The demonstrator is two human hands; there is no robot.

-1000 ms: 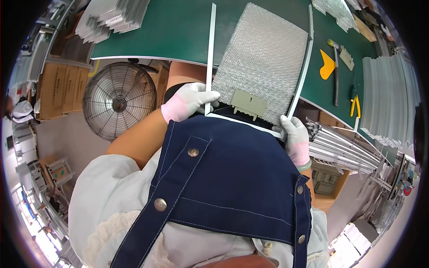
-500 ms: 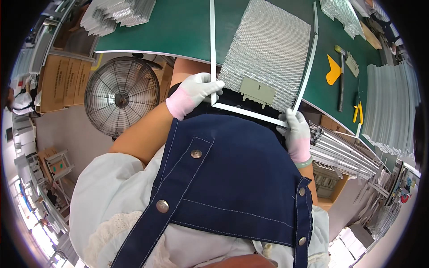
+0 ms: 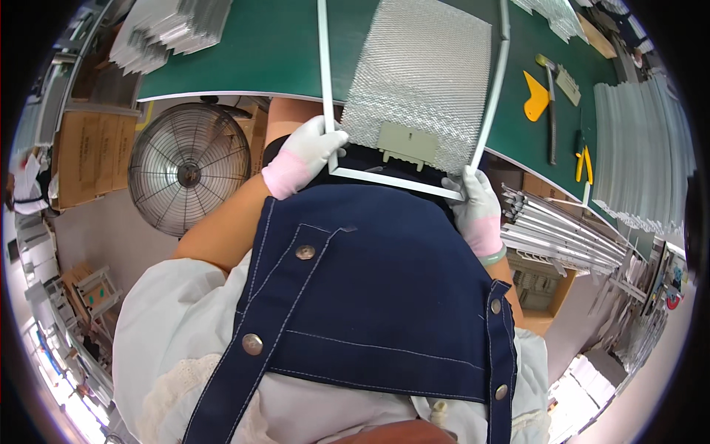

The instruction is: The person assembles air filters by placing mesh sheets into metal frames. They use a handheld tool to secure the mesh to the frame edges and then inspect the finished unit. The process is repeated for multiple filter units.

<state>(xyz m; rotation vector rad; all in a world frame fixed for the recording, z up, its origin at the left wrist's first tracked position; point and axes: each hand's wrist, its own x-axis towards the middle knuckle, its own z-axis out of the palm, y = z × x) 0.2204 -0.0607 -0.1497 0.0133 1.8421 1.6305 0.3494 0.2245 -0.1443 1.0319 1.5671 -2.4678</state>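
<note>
A pale, slim metal frame point(image 3: 396, 181) reaches over the near edge of the green table, its near side close to my apron. My left hand point(image 3: 302, 155), in a white and pink glove, pinches its near left corner. At the near right corner, my right hand point(image 3: 478, 207) grips it in a matching glove. Between the frame's sides lies a silver mesh sheet point(image 3: 421, 81), its near end overhanging the table edge. On that end sits a flat grey-beige plastic piece point(image 3: 408, 144) with short prongs. The frame's far side is out of view.
Right on the green table point(image 3: 277, 44) are a yellow scraper point(image 3: 535, 102), a hammer point(image 3: 551, 111), yellow-handled pliers point(image 3: 584, 161) and a tall stack of silver sheets point(image 3: 640, 148). More mesh point(image 3: 177, 26) lies far left. A floor fan point(image 3: 189, 174) and metal bars point(image 3: 562, 233) flank me.
The whole scene has shifted slightly left in the picture, as the view moved. Both hands keep their hold on the frame corners, and the mesh and plastic piece lie much as before.
</note>
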